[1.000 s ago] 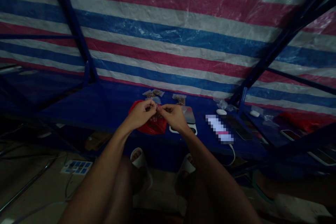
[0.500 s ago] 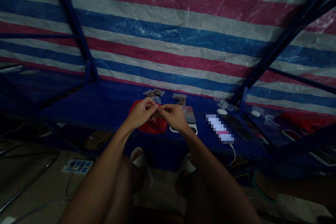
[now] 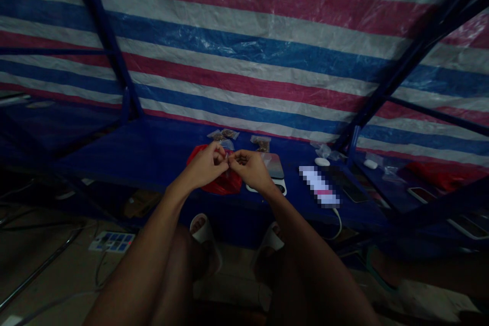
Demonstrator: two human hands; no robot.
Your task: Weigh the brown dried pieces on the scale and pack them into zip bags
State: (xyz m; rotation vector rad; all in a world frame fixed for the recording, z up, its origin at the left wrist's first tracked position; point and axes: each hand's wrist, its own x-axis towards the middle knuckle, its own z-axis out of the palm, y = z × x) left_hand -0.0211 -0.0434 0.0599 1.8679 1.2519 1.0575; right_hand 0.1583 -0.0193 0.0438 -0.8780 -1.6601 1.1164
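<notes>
My left hand and my right hand meet over a red plastic bag on the blue table. The fingertips of both are pinched together on a small clear plastic bag, mostly hidden by the fingers. Partly behind my right hand stands a white kitchen scale with a grey top. Small clear packets of brown bits lie beyond my left hand. Another packet of the same kind lies behind the scale.
A lit phone on a white cable lies right of the scale, beside a dark phone. A white earbud case is near the blue frame post. Striped sheeting hangs behind. A power strip lies on the floor at left.
My fingertips have shifted slightly on the small clear bag, and the part that hung below them shows less. The things on the table stay where they were.
</notes>
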